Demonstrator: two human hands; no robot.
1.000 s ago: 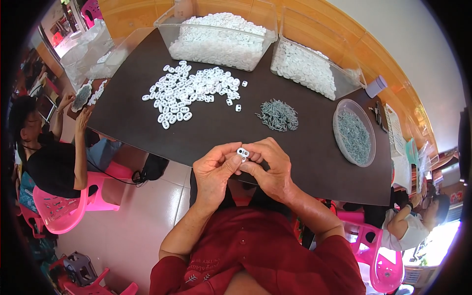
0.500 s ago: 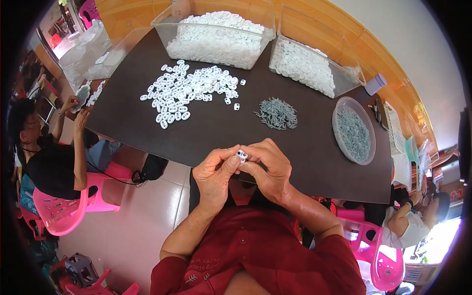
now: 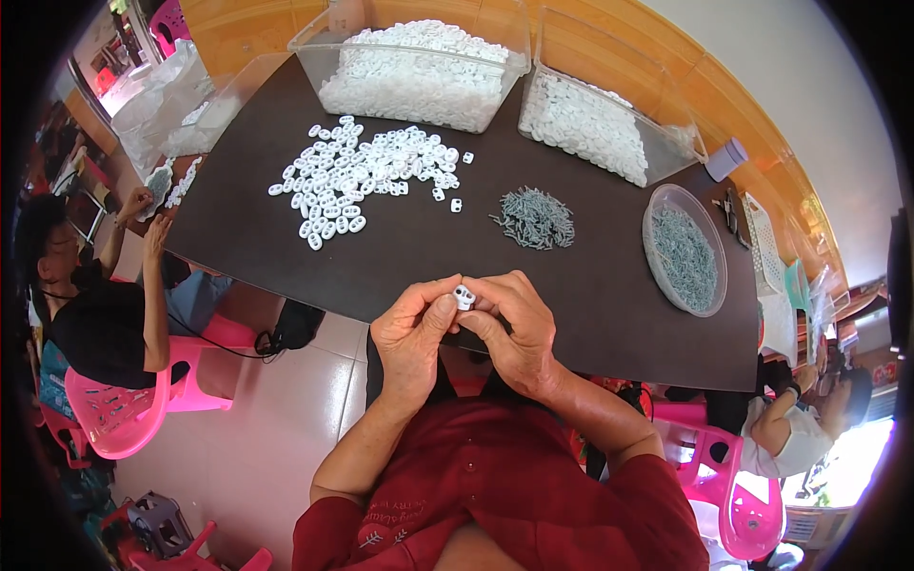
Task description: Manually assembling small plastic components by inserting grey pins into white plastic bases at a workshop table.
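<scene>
Just off the table's near edge, my left hand (image 3: pixel 411 344) and my right hand (image 3: pixel 515 331) meet at the fingertips. Both are closed on a small white plastic piece (image 3: pixel 464 297) with dark holes in its upper face. Fingers cover its sides and underside, so whether a second part is joined to it cannot be told. Beyond my hands at the left spreads a loose heap of white two-holed plastic pieces (image 3: pixel 333 195), some oval, some squarer. A pile of grey screw-like pins (image 3: pixel 533 218) lies on the table ahead, to the right.
Two clear bins (image 3: pixel 411 71) (image 3: pixel 595 124) full of white pieces line the dark table's (image 3: pixel 609 305) far side. A round tub (image 3: pixel 685 257) of grey pins stands right, near a lilac cup (image 3: pixel 726 159) and pliers (image 3: pixel 731 217). Co-workers sit at left (image 3: pixel 100 314) and right (image 3: pixel 783 428).
Between my fingertips the white piece has turned, so its holed face shows differently. My right hand has shifted slightly left. The heaps on the table look the same.
</scene>
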